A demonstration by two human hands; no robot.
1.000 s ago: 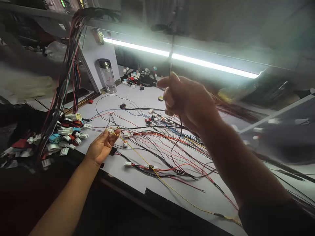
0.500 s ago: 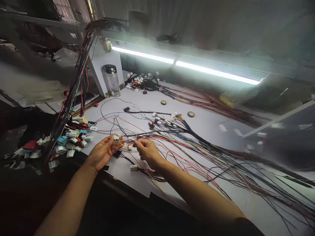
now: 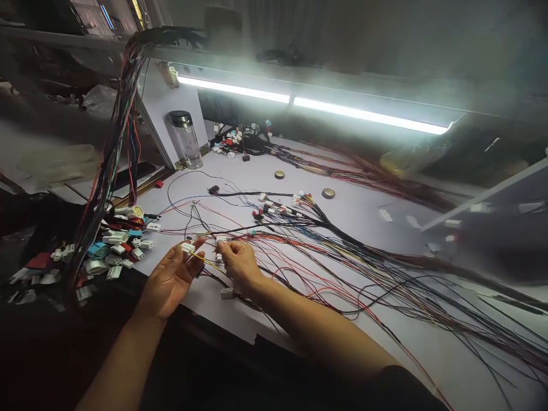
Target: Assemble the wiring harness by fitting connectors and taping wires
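Note:
My left hand point(image 3: 171, 277) grips a small white connector point(image 3: 187, 247) between thumb and fingers, palm turned up. A yellow wire point(image 3: 208, 261) comes out of that connector and runs to the curled fingers of my right hand point(image 3: 237, 260). The right thumb and forefinger are pinched together; what sits between them is too small to make out. Thin dark and red wires pass just behind both hands. Below the right hand, a white connector block point(image 3: 226, 293) rests on the white tabletop point(image 3: 209, 317).
Left of my hands lies a pile of mixed connectors point(image 3: 113, 245) under a hanging wire bundle point(image 3: 122, 120). A branched black harness point(image 3: 346, 242) and many loose wires spread rightward. Behind stand a glass bottle point(image 3: 187, 140) and two tape rolls point(image 3: 328, 193), below a light tube point(image 3: 368, 119).
My left hand has tipped and shifted slightly left and down with the white connector. The yellow wire now rises to the right hand rather than trailing beneath it. The camera view has shifted a little.

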